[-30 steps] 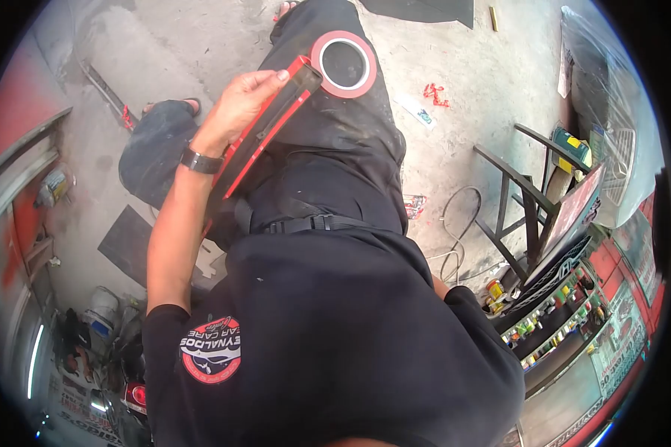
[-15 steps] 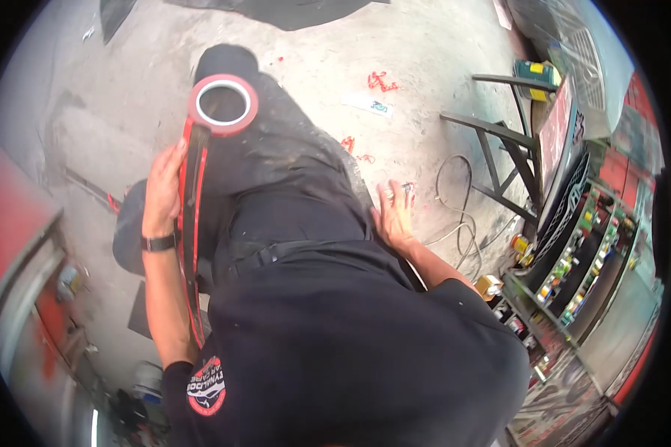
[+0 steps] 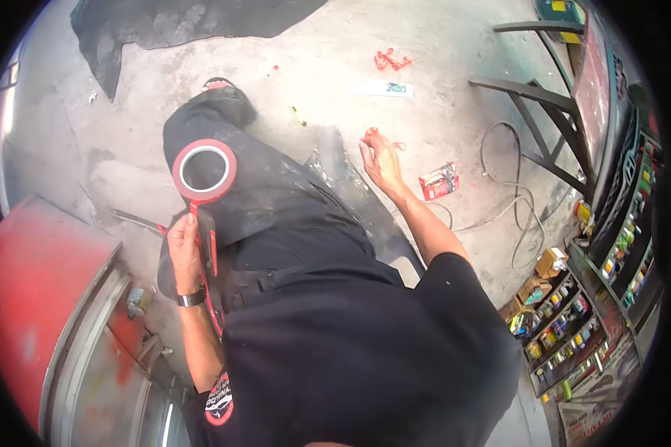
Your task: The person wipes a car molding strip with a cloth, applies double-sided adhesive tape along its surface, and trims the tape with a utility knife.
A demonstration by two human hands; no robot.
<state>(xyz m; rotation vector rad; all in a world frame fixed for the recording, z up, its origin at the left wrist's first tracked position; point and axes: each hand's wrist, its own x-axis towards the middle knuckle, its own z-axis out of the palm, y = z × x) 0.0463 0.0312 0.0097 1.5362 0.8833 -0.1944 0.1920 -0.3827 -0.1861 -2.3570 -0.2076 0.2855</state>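
My left hand [image 3: 185, 249] is closed on a long black strip [image 3: 209, 249] with red lines of tape along it, slanting back beside my thigh. From the far end of the strip, red tape runs up to a roll of red tape [image 3: 227, 176] with a white core, which sits above my bent leg. My right hand [image 3: 382, 165] reaches down to the floor, thumb apart from the fingers. Its fingertips are at a small crumpled red scrap [image 3: 370, 132], partly covered by them; whether they pinch it is unclear.
More curled red scraps [image 3: 391, 59] and a white printed slip [image 3: 386, 88] lie ahead. A red packet [image 3: 438, 181] and a looped cable [image 3: 516, 186] are at right, near a dark metal stand [image 3: 548, 112]. Shelves of bottles [image 3: 563, 328] stand right; a red panel [image 3: 37, 298] is left.
My right hand has moved forward over the floor to the red scrap. The tape roll and strip now appear lower in view, still with my left hand. The view has shifted.
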